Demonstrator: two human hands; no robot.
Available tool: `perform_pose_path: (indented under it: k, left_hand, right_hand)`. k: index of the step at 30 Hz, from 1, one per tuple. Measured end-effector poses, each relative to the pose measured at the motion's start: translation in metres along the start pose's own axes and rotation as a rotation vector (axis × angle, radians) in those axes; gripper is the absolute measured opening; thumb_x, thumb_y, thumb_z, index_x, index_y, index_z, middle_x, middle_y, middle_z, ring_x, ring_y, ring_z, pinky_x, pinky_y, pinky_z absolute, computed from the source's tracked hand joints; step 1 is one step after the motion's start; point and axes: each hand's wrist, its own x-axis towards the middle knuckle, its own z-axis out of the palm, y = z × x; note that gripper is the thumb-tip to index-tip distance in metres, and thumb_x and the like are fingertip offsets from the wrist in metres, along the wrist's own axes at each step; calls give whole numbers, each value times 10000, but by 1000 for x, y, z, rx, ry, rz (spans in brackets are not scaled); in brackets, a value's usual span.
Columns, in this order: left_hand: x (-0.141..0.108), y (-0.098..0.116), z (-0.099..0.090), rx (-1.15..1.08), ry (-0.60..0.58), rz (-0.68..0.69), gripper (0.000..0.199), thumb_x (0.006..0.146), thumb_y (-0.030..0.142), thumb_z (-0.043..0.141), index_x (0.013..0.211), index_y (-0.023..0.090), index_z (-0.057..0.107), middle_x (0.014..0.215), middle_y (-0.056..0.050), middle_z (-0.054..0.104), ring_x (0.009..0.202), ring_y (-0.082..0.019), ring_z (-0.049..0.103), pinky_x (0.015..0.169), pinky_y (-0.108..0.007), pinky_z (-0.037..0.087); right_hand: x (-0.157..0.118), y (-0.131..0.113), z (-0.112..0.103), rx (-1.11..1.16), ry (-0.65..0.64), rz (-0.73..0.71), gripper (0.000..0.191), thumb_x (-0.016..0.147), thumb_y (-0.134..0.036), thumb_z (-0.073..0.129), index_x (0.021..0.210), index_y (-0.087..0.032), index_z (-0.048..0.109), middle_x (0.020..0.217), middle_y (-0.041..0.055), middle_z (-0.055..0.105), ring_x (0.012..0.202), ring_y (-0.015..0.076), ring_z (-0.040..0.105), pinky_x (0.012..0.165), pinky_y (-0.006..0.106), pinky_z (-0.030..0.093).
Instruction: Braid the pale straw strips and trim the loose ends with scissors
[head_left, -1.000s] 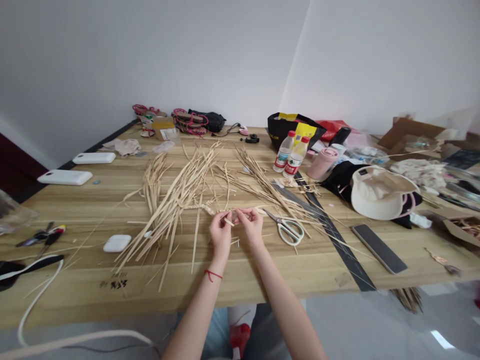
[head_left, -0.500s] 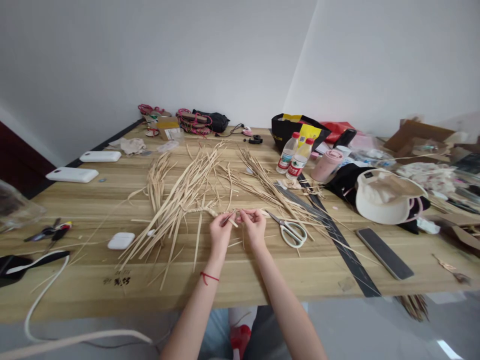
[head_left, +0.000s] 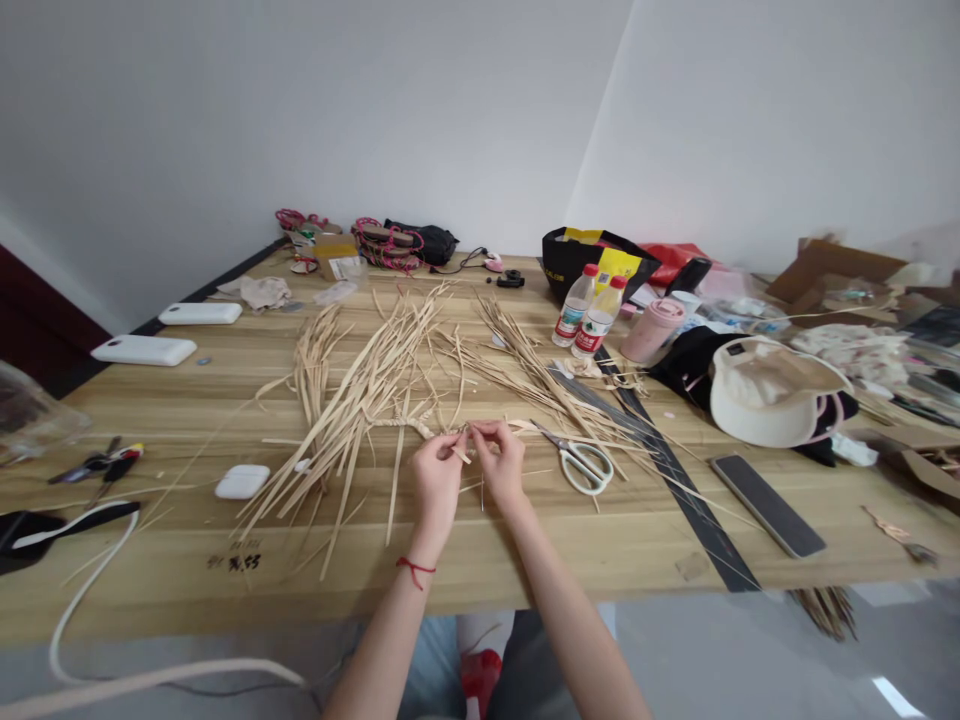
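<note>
My left hand [head_left: 436, 478] pinches a pale straw strip near the end of a braided straw piece [head_left: 401, 422]. Close against it, my right hand [head_left: 501, 462] is closed too, its fingertips on the straw at the same spot. The fingertips of both hands nearly touch, and the small part between them is mostly hidden. Loose straw strips [head_left: 375, 370] fan out to the left, beyond the braid. Another bundle of straw [head_left: 525, 365] lies behind and to the right. Scissors with pale handles [head_left: 585, 468] rest just right of my right hand.
Two bottles [head_left: 596, 318], a pink cup [head_left: 654, 330] and a white cap [head_left: 772, 390] stand or lie at the right. A phone [head_left: 766, 505] lies near the front edge. At left are a white case [head_left: 242, 481] and white power banks [head_left: 144, 349].
My left hand has turned, its back now more upward, and its fingers have come closer to the right hand's. My right hand has shifted slightly left.
</note>
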Motion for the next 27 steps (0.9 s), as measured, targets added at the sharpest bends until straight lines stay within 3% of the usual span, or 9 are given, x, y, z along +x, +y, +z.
perform_pose_path:
  k: [4, 8, 13, 18, 22, 27]
  left_hand:
    - [7, 6, -11, 376, -75, 368, 143, 814, 233, 552, 826, 176, 683, 829, -70, 660, 735, -177, 604, 661, -280, 454]
    - [25, 15, -22, 547, -233, 498, 146, 844, 182, 493, 804, 170, 633, 827, -68, 620, 791, -194, 582, 699, -296, 444]
    - [50, 17, -33, 504, -412, 461, 141, 823, 136, 473, 817, 183, 606, 886, -49, 625, 804, -181, 589, 709, -293, 450]
    - [74, -4, -33, 260, -598, 285, 129, 801, 249, 535, 859, 179, 628, 860, -37, 660, 784, -174, 613, 707, -293, 482]
    - [86, -22, -29, 94, -680, 150, 199, 766, 321, 587, 857, 154, 644, 842, -44, 663, 757, -167, 616, 701, -297, 500]
    - [89, -30, -26, 0, -736, 102, 259, 746, 380, 611, 867, 154, 648, 812, -37, 654, 755, -159, 605, 705, -286, 498]
  right_hand:
    - [2, 0, -1, 31, -18, -8, 92, 812, -267, 576, 837, -198, 631, 831, 58, 682, 794, 184, 649, 728, 327, 520]
    - [4, -1, -1, 77, -50, 18, 91, 807, -281, 583, 833, -201, 618, 837, 54, 680, 815, 183, 646, 751, 331, 517]
    - [7, -2, -1, 196, -77, 87, 110, 787, -308, 618, 812, -205, 591, 831, 41, 676, 816, 177, 645, 759, 331, 517]
    - [9, -3, 0, 335, -55, 177, 140, 748, -304, 667, 775, -199, 578, 823, 35, 676, 786, 170, 651, 757, 331, 521]
    - [11, -5, 0, 429, -17, 237, 186, 706, -308, 707, 743, -200, 561, 800, 26, 687, 768, 168, 660, 775, 337, 526]
    - [13, -5, -2, 481, -2, 277, 226, 683, -332, 724, 734, -193, 553, 786, 33, 698, 739, 169, 670, 764, 344, 538]
